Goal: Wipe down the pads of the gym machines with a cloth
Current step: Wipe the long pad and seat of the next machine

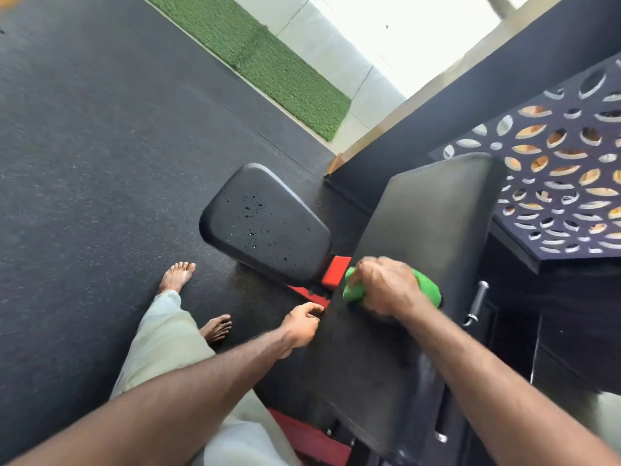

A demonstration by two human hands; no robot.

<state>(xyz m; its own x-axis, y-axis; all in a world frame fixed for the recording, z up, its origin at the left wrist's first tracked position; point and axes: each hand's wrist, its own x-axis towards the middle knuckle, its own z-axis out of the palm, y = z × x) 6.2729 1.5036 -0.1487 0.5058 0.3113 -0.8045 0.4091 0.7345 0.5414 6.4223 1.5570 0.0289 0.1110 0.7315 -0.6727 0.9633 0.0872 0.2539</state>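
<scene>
Our right hand (386, 285) curls round the green cloth (425, 287) and presses it onto the long black back pad (420, 223), while our left hand (302, 322) grips that pad's near left edge with bent fingers. Left of the back pad sits the seat pad (268, 227), speckled with droplets, a red frame (336, 272) between them. We read no writing anywhere; dark rubber flooring (100, 146) lies left of the pad, a perforated panel (564, 176) to its right.

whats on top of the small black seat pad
Scattered dark droplets lie on the small black seat pad, nothing else. The green cloth is on the long black back pad, gripped by the right hand, which covers its middle.
</scene>
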